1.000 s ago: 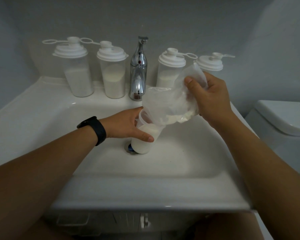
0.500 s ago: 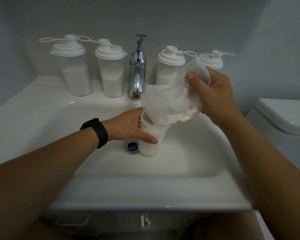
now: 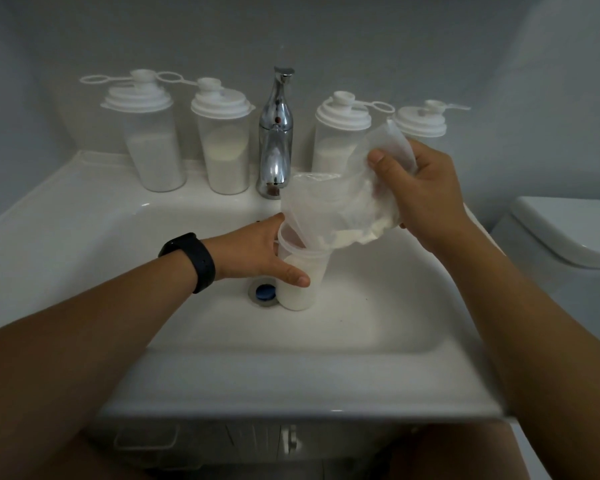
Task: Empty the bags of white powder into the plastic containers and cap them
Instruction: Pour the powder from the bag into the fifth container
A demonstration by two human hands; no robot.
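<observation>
An uncapped clear plastic container (image 3: 300, 285), part full of white powder, stands in the white sink basin (image 3: 378, 317) beside the drain. My left hand (image 3: 257, 254) grips it just under the rim. My right hand (image 3: 426, 199) grips a crumpled clear plastic bag (image 3: 329, 209), tilted so its mouth hangs into the container's opening. White powder lies in the bag's lower fold, next to my right palm.
Several capped containers with powder stand along the sink's back ledge, two left (image 3: 146, 140) (image 3: 224, 140) and two right (image 3: 340, 133) (image 3: 420, 123) of the chrome faucet (image 3: 276, 140). A blue-centred drain (image 3: 264, 292) sits beside the container. A white toilet (image 3: 568, 237) is at the right.
The container has shifted slightly right, uncovering the blue drain. My right hand has lifted the bag's closed end a little higher; powder still sits in its fold.
</observation>
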